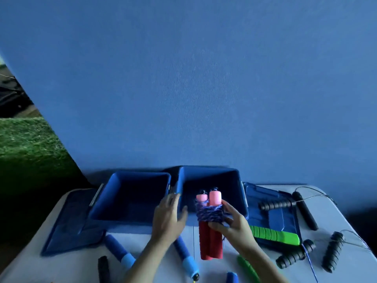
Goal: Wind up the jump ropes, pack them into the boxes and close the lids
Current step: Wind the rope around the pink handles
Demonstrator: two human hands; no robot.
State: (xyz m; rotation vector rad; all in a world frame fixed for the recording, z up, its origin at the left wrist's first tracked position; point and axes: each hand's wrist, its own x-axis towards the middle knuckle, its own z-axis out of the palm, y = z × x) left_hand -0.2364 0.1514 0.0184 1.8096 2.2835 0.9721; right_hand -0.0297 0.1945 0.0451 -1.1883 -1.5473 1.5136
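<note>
Right hand (232, 218): fingers curled round a wound jump rope (210, 223), held upright above the near edge of the table, in front of the right box.
Wound jump rope: two red handles with pink tops side by side, blue-and-purple cord wrapped round their upper part; pink tops reach up over the near wall of the right box.
Left hand (169, 217): open, fingers relaxed and slightly spread, holding nothing; fingertips near the rim where the two boxes meet; whether it touches the rim, cannot tell.
Left box (98, 203): blue, lid off, standing at the back of the table against the blue wall (204, 88).
Right box (243, 193): blue, open, just beside the left box; inside dark, contents not readable.
Left lid (69, 227): flat on the table, left of the left box, partly tucked under it.
Right lid (281, 217): flat, right of the right box; a green handle (273, 234) and a ribbed black handle (275, 205) lie on it.
Blue handles (118, 250): two with light-blue ends, on the table near the left forearm.
Black handles, far right (331, 251): ribbed, with thin wire cord, loose on the table (336, 217).
Smooth black handle (305, 210): lies beside the right lid.
Near edge: another green handle (247, 268), a blue piece (232, 277), a black handle (103, 269), all partly cut off.
</note>
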